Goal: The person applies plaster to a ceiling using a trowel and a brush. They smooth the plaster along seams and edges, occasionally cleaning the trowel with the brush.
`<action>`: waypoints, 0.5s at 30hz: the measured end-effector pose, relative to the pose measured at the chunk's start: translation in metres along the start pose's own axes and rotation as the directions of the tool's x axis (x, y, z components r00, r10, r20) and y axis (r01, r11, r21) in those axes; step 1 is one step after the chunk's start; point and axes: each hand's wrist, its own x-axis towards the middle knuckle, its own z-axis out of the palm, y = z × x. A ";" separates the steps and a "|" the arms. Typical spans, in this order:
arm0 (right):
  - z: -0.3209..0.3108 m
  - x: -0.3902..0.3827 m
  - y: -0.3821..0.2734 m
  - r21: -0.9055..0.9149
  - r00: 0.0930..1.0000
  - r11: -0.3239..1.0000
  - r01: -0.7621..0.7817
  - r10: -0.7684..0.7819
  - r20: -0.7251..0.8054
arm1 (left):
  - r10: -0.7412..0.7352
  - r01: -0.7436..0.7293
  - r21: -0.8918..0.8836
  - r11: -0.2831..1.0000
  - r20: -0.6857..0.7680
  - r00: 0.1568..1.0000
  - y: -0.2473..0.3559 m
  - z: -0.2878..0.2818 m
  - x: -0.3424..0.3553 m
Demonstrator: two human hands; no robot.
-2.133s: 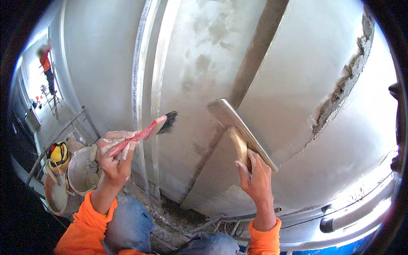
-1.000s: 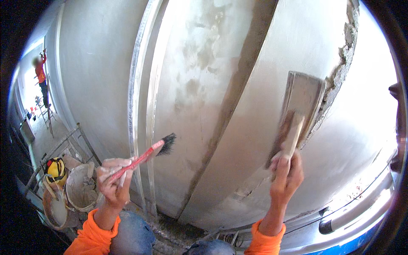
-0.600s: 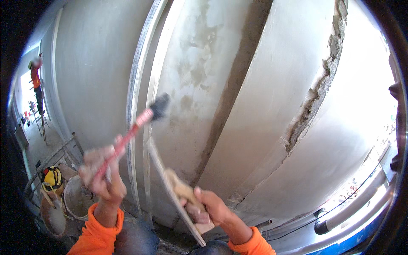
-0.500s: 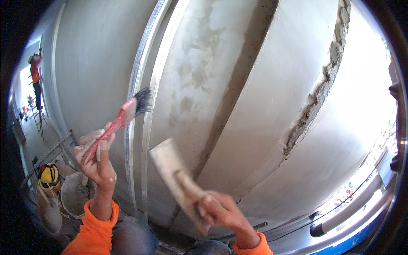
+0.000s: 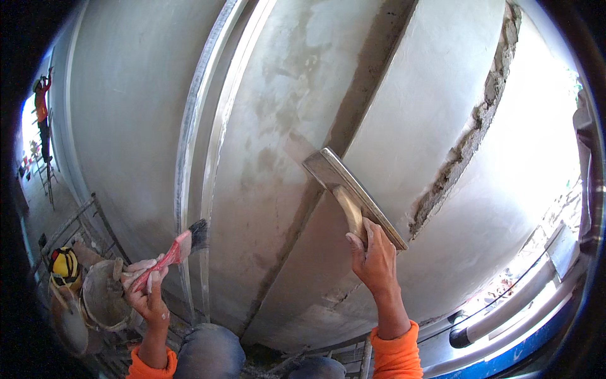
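Observation:
My left hand (image 5: 149, 295), smeared with pale plaster, is closed around the handle of a red paintbrush (image 5: 179, 248) with dark bristles. The bristles point up and right, in front of the lower metal strips on the wall. My right hand (image 5: 379, 262) grips the curved wooden handle of a plastering float (image 5: 372, 211). Its long rectangular board lies tilted against the grey plastered wall (image 5: 271, 208), over the edge of a dark recessed band (image 5: 353, 120). A damp streak shows at the board's upper left end. How firmly the board touches cannot be told.
Two upright metal strips (image 5: 211, 145) run up the wall. Rough broken mortar (image 5: 467, 145) fills a groove at right. Lower left stand buckets (image 5: 104, 297), a yellow-and-black object (image 5: 65, 264) and metal railing. A person in orange (image 5: 41, 107) stands on a ladder far left. Pipes (image 5: 499, 316) lie lower right.
My right hand has raised the float up and right onto the wall, its board now slanting the same way but higher. My left hand has lowered the paintbrush. The view has shifted slightly.

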 end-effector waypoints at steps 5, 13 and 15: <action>-0.005 0.012 0.000 0.011 0.998 1.000 0.015 -0.015 -0.054 | -0.002 -0.001 0.069 0.998 0.034 0.999 -0.012 -0.020 -0.009; -0.041 0.053 -0.004 -0.056 0.985 0.998 -0.014 0.004 -0.175 | -0.082 0.081 0.009 0.997 0.019 0.996 -0.008 -0.015 -0.011; -0.050 0.064 -0.001 -0.092 0.972 0.995 -0.034 0.011 -0.236 | -0.085 0.086 -0.006 0.996 0.022 0.996 -0.004 -0.010 -0.010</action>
